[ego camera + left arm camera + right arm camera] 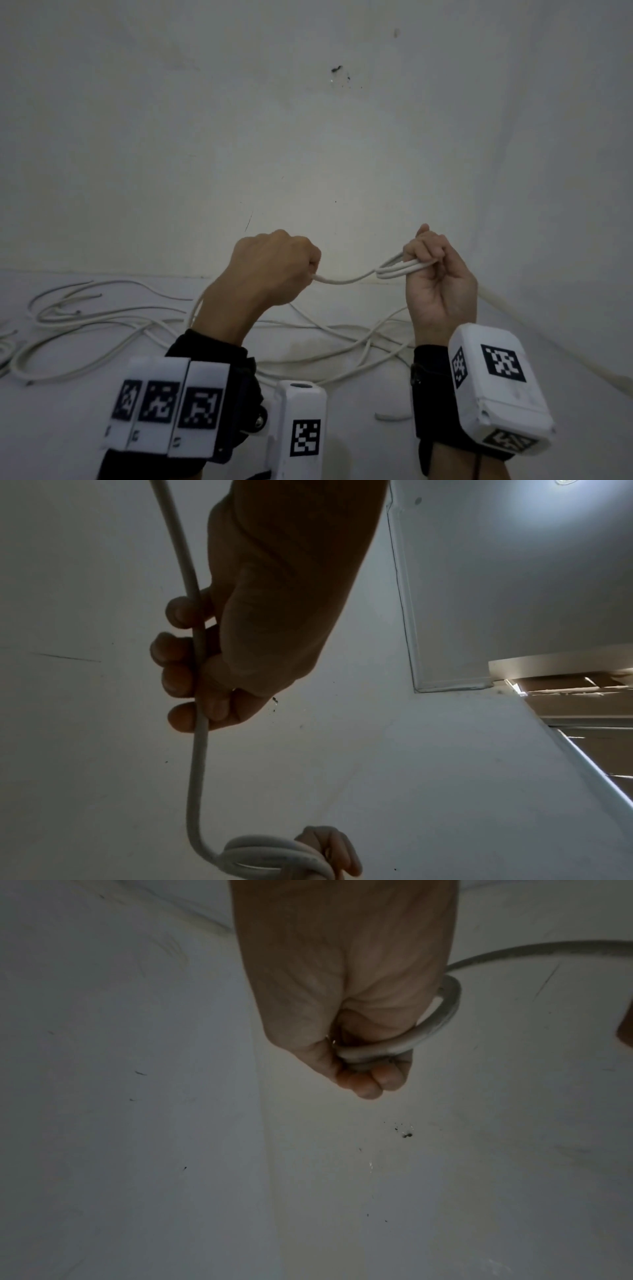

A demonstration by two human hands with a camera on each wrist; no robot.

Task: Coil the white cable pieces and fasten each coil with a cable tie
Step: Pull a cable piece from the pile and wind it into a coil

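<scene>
Both hands are raised in front of a white wall. My right hand [432,270] grips a small coil of white cable [399,268], a few loops bunched in its curled fingers; the coil [404,1039] shows under the fist in the right wrist view. From the coil a single strand [346,280] runs left into my left hand [274,267], which is fisted round it. In the left wrist view the cable [197,669] passes through the curled left fingers [178,674] and bends down to the coil [270,859]. The strand's tail drops behind the left wrist to the floor.
Several loose white cable pieces [102,322] lie tangled on the white surface below, from the far left to under my hands. A short white piece [390,417] lies near the right wrist. A thicker pale cord [534,329] runs along the right.
</scene>
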